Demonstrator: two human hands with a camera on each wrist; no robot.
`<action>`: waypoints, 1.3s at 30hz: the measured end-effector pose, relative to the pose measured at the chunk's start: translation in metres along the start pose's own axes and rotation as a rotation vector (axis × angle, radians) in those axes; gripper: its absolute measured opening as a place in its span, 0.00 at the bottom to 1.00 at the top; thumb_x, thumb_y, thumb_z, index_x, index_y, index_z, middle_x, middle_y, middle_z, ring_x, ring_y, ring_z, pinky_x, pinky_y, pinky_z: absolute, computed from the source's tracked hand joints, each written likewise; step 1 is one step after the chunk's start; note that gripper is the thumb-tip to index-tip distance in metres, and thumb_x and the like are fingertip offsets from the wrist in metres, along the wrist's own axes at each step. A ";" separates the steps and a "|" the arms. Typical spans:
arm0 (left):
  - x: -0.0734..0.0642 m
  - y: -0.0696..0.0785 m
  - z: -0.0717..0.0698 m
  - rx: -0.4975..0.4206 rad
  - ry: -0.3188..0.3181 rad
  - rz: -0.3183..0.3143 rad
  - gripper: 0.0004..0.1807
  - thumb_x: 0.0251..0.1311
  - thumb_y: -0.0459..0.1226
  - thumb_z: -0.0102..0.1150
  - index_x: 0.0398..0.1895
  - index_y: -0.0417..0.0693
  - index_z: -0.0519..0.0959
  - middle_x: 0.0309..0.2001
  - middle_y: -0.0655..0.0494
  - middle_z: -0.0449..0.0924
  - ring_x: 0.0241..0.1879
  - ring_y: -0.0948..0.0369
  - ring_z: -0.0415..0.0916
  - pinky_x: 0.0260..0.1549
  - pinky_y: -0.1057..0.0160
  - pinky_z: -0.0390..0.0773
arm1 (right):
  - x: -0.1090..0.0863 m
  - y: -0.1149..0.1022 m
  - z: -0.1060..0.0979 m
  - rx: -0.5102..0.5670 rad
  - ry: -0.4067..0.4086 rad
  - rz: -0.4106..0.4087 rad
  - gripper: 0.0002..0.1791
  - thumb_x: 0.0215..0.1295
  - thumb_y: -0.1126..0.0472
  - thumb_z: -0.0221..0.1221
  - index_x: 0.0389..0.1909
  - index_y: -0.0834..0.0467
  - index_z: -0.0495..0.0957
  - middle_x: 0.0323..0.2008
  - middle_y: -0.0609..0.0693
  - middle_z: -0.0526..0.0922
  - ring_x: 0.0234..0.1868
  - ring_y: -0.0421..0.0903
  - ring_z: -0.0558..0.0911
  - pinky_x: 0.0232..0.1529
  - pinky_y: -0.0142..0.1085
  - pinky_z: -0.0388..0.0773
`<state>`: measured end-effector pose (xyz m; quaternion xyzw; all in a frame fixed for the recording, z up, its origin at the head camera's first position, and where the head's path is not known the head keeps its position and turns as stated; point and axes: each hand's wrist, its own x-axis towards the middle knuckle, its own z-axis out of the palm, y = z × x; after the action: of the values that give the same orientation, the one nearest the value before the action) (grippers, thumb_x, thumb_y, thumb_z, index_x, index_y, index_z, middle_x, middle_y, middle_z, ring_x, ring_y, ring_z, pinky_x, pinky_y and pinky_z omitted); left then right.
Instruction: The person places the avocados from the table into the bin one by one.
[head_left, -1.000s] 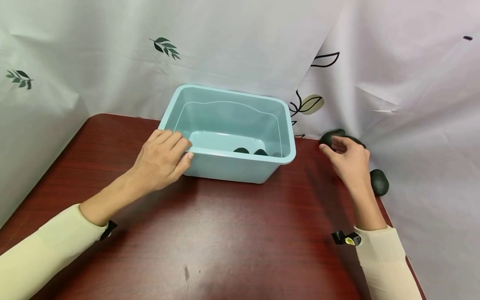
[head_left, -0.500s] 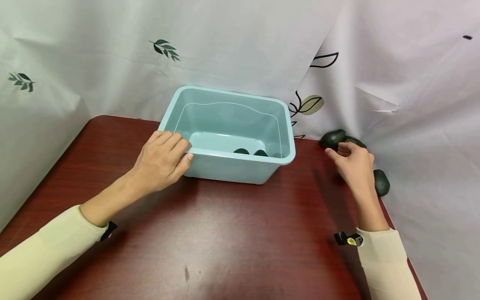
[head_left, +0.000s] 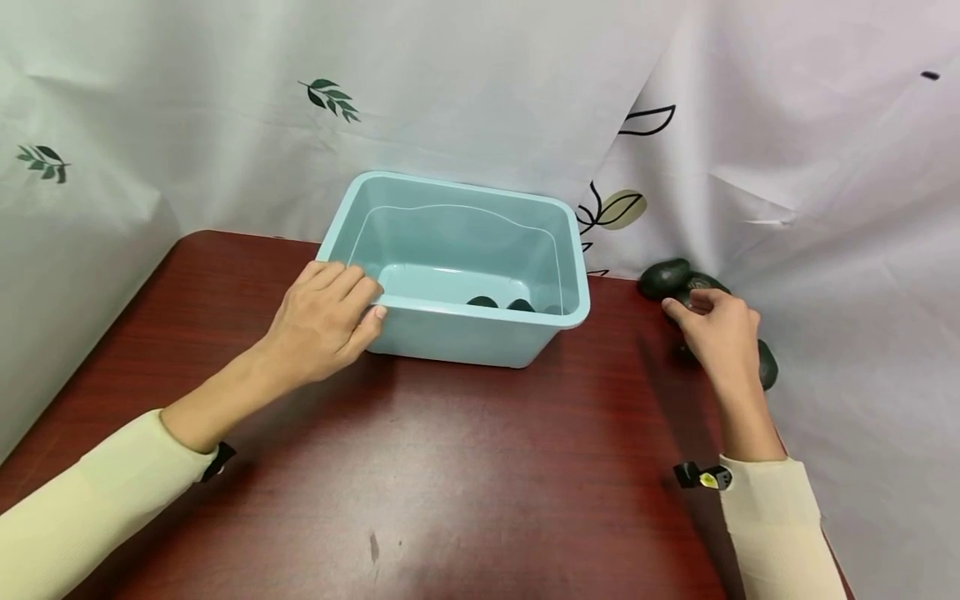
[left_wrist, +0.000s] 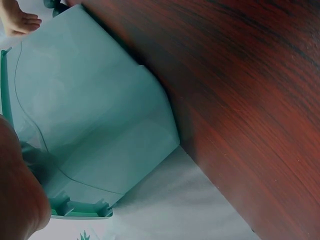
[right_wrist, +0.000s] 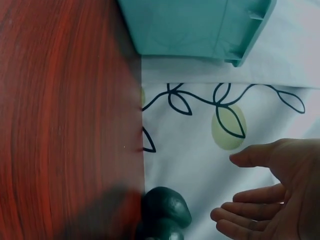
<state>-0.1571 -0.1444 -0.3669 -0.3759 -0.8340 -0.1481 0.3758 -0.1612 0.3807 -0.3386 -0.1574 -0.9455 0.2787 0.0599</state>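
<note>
My left hand [head_left: 318, 321] grips the near left rim of a light blue plastic bin [head_left: 457, 337], fingers curled over the edge and thumb on the outer side. Inside the bin, the tops of two dark avocados [head_left: 482, 302] show above the near rim. My right hand [head_left: 722, 337] hovers over a group of dark green avocados [head_left: 663, 277] at the table's right edge. It holds nothing, and its fingers and thumb stand apart in the right wrist view. Another avocado [head_left: 767, 367] is partly hidden behind this hand.
The dark red wooden table [head_left: 465, 475] stretches in front of the bin. A white curtain [head_left: 465, 92] with leaf prints hangs along the back and both sides, close behind the bin and the avocados.
My right hand has drifted slightly right and toward me, uncovering more of the rear avocados and covering part of the right one. The left hand and the bin have stayed put.
</note>
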 end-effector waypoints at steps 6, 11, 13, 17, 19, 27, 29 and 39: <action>-0.001 -0.001 -0.001 -0.002 -0.008 -0.002 0.19 0.83 0.42 0.43 0.40 0.38 0.77 0.33 0.46 0.74 0.32 0.48 0.67 0.43 0.46 0.73 | 0.001 0.006 -0.004 -0.039 -0.005 0.034 0.44 0.81 0.36 0.59 0.83 0.63 0.71 0.75 0.66 0.82 0.84 0.72 0.65 0.78 0.67 0.71; -0.001 0.000 0.000 -0.002 -0.005 -0.002 0.18 0.82 0.42 0.43 0.39 0.38 0.77 0.33 0.46 0.74 0.32 0.48 0.67 0.42 0.46 0.73 | 0.000 0.013 -0.006 -0.080 -0.005 0.035 0.45 0.81 0.37 0.59 0.83 0.67 0.69 0.76 0.71 0.79 0.81 0.74 0.69 0.75 0.70 0.73; 0.000 0.000 0.000 -0.001 -0.008 -0.001 0.18 0.82 0.42 0.43 0.39 0.38 0.77 0.33 0.46 0.74 0.32 0.48 0.67 0.42 0.46 0.73 | -0.001 0.018 -0.007 -0.101 -0.009 0.035 0.45 0.82 0.38 0.59 0.83 0.69 0.68 0.76 0.74 0.77 0.79 0.76 0.70 0.74 0.72 0.73; 0.001 0.001 0.001 0.000 -0.018 0.000 0.18 0.82 0.42 0.43 0.40 0.38 0.77 0.33 0.46 0.74 0.32 0.48 0.68 0.43 0.46 0.73 | -0.001 0.027 -0.008 -0.162 -0.012 0.032 0.44 0.82 0.40 0.60 0.81 0.72 0.69 0.74 0.78 0.76 0.75 0.80 0.73 0.69 0.75 0.75; 0.001 0.001 0.001 -0.002 -0.017 -0.001 0.18 0.82 0.42 0.43 0.40 0.38 0.77 0.33 0.45 0.74 0.32 0.48 0.68 0.43 0.46 0.73 | -0.001 0.032 -0.008 -0.185 -0.005 0.023 0.41 0.82 0.41 0.61 0.77 0.71 0.74 0.70 0.79 0.79 0.69 0.80 0.76 0.63 0.74 0.78; -0.001 0.000 -0.001 0.004 -0.011 -0.011 0.19 0.83 0.43 0.42 0.39 0.38 0.77 0.32 0.46 0.73 0.31 0.48 0.67 0.42 0.46 0.72 | 0.000 0.041 -0.006 -0.253 0.044 -0.022 0.29 0.78 0.43 0.64 0.35 0.68 0.79 0.41 0.76 0.85 0.48 0.79 0.83 0.38 0.62 0.79; -0.001 -0.001 -0.001 0.004 -0.013 -0.010 0.19 0.83 0.43 0.42 0.39 0.38 0.77 0.33 0.46 0.74 0.31 0.48 0.67 0.42 0.46 0.73 | 0.000 0.041 -0.007 -0.273 0.038 -0.008 0.31 0.78 0.42 0.65 0.31 0.69 0.78 0.41 0.80 0.85 0.48 0.81 0.83 0.38 0.63 0.79; -0.001 0.000 -0.001 0.005 -0.005 -0.007 0.17 0.81 0.42 0.44 0.39 0.38 0.76 0.32 0.46 0.73 0.31 0.48 0.67 0.43 0.46 0.73 | 0.001 0.040 0.001 -0.350 -0.051 0.078 0.44 0.79 0.39 0.63 0.55 0.85 0.78 0.55 0.93 0.78 0.54 0.89 0.81 0.43 0.73 0.82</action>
<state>-0.1563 -0.1454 -0.3672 -0.3723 -0.8367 -0.1463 0.3740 -0.1518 0.4123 -0.3618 -0.1949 -0.9740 0.1157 -0.0034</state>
